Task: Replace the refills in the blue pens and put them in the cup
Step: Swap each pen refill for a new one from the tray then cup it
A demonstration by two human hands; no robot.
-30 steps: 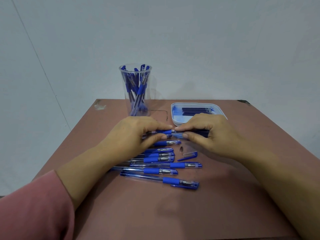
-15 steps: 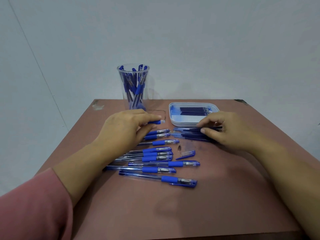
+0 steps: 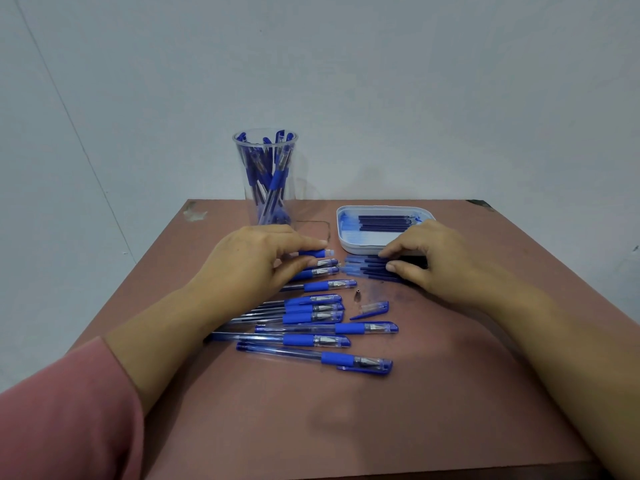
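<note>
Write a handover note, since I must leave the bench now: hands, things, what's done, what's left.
Left hand pinches the held pen, which is uncapped.
Right hand pinches the loose refills lying in front of the tray.
The tray holds more refills.
The cup, back left, holds several pens, apparently done.
A row of capped pens lies by the left hand, with a loose cap and metal tip beside it.
Left: refill the held pen, reassemble it, cup it, then the row.
</note>
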